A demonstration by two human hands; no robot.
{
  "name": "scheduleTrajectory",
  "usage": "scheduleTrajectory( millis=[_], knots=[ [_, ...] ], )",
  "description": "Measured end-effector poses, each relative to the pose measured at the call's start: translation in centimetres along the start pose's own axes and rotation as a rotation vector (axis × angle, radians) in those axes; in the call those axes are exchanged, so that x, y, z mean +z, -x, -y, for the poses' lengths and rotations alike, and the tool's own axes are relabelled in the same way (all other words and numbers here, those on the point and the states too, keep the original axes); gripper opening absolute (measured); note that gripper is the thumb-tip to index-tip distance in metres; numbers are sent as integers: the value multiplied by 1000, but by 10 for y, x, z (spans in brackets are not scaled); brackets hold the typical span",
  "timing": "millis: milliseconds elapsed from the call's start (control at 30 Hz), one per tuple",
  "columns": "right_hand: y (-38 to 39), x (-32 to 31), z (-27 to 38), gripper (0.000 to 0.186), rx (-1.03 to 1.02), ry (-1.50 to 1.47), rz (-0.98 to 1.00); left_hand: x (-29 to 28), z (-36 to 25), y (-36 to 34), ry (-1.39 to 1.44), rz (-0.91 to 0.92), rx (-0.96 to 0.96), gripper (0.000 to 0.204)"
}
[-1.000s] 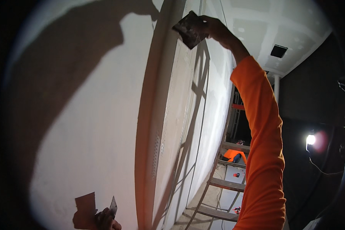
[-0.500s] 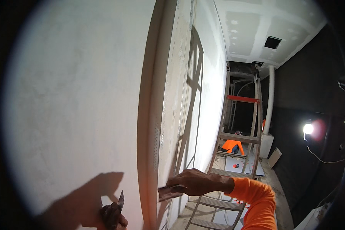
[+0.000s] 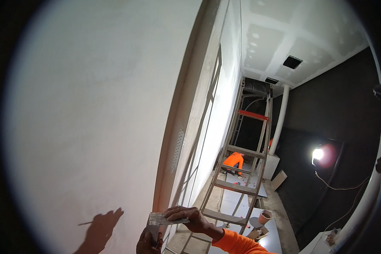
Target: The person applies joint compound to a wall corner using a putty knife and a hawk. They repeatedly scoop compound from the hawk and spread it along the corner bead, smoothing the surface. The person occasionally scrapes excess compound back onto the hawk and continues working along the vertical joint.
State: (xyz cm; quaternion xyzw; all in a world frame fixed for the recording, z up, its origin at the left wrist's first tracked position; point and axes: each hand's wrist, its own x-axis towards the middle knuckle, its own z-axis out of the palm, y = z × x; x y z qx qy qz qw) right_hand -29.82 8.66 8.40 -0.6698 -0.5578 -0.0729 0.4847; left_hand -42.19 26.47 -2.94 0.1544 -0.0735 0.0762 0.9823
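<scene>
My right hand point(image 3: 186, 216), at the end of an orange sleeve, grips a wide metal putty knife point(image 3: 158, 218) smeared with compound. Just below it, at the lower edge, my left hand point(image 3: 146, 244) is closed on a second putty knife point(image 3: 152, 231). The two blades meet or overlap; I cannot tell whether they touch. Both hands are close to the lower part of a wall corner point(image 3: 168, 186), where a strip of perforated corner bead point(image 3: 178, 150) shows through the compound. Most of my left hand's fingers and both handles are hidden.
A tall stepladder point(image 3: 235, 186) with a red crosspiece stands at right. Beyond it a person in orange point(image 3: 233, 161) crouches on the floor by pale boards. A bucket point(image 3: 265, 216) stands near the ladder's foot. A bright work lamp point(image 3: 317, 154) with a cable shines before a dark wall.
My right hand has drawn its knife off the corner, down and left to the other knife. My left hand has moved right. The view has swung, shifting the ladder left.
</scene>
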Motion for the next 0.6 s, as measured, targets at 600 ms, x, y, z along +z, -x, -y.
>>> scheduleTrajectory(
  millis=[600],
  knots=[
    [79,118,-26,26,662,51,125,-65,-51,138,-240,-401,452,77]
  ],
)
